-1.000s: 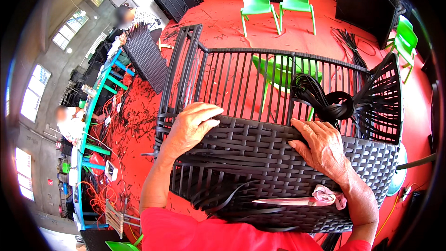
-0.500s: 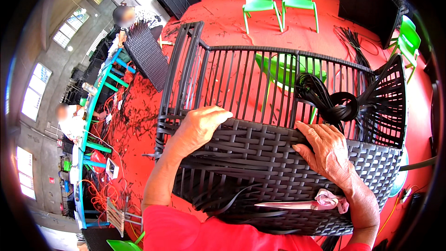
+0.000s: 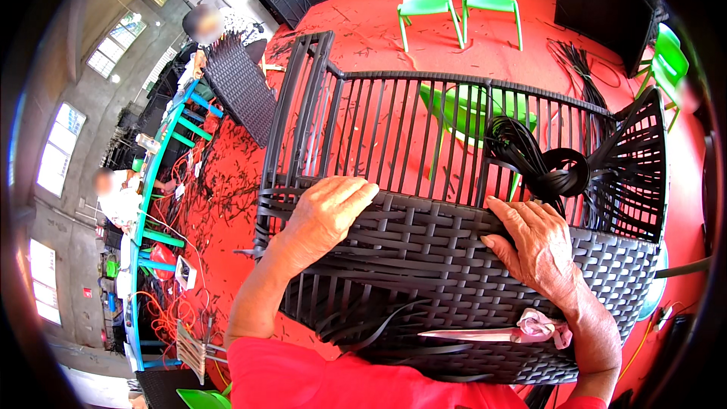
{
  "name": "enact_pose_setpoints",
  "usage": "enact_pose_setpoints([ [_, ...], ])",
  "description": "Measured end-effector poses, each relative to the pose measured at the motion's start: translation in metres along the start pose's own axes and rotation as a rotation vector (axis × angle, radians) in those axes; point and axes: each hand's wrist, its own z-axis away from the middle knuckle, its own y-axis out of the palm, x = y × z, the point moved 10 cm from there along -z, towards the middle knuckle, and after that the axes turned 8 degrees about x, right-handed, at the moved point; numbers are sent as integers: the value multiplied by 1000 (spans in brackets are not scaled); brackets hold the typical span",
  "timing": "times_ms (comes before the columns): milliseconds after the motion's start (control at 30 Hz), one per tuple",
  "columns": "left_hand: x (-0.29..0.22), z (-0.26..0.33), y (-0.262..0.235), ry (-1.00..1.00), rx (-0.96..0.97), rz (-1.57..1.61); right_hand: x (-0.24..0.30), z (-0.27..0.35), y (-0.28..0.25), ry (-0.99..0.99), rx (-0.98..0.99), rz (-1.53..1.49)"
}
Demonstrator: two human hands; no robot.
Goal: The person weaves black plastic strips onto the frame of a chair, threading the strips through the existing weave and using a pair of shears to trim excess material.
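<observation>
Black woven panel (image 3: pixel 447 250) lies beneath left grip (image 3: pixel 323 213) and right grip (image 3: pixel 536 246), touching both.

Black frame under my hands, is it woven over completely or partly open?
Partly open: weave lies under your right hand, while bare slats beyond show red floor between them.

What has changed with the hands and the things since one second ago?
The left hand shifted slightly rightward; its thumb no longer shows spread apart. No new grasp or release is visible. The right hand stayed on the black woven panel, and the pink cloth lies as before.
</observation>
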Motion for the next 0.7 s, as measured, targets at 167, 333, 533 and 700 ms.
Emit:
enact_pose_setpoints([
  [167,-6,5,1,17,-25,-99,3,-1,-1,-9,-15,0],
  [333,-3,0,-4,-72,-67,-26,3,-2,-1,-4,-20,-10],
  [533,15,7,-6,-74,-110,84,5,-2,-2,-8,-11,-5],
  [700,57,45,-20,-325,-104,134,5,-2,1,-4,-1,-10],
])
